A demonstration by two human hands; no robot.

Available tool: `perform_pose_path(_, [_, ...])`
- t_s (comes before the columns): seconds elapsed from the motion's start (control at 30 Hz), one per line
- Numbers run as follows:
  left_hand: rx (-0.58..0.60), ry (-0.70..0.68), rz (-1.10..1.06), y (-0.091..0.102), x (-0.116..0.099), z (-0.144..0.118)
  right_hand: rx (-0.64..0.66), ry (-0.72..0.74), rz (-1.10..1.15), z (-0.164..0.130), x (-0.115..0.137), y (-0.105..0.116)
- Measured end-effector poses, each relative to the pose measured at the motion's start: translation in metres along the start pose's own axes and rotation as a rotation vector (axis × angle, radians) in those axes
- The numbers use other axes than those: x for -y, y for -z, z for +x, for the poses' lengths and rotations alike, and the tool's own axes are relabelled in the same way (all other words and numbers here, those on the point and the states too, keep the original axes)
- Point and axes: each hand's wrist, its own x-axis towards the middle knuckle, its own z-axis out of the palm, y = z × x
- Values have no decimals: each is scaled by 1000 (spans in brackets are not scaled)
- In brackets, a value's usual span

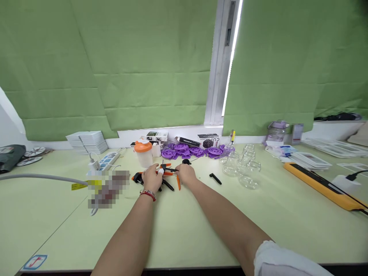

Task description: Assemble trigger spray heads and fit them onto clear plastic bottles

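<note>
My table (184, 230) is broad, pale green and smooth, so small parts slide to hand. Beyond my grip lie flat purple discs (189, 150) with spoked faces, and to its right clear glass jars (244, 166), rounded and shiny. My left hand (151, 178) presses down on the orange-and-black tool (166, 173), steadying it (a bandaged fingertip shows), while my right hand (186, 174) pinches its black end. A black handle piece (215, 178) lies just right of my grip.
</note>
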Motion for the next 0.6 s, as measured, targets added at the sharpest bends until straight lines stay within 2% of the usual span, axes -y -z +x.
perform_pose_path(0.2, [23,-51,81,1,-4,-4,-20,12,-8,2,-4,-3])
perform_pose_path(0.4, [37,-27,89,2,-6,-5,-55,4,6,-2,-8,-4])
perform_pose_path(0.53, [43,-6,93,3,-8,-4,-129,-9,14,-1,-15,0])
perform_pose_path(0.6, [47,-6,94,4,-8,-4,-205,-65,24,1,-21,2])
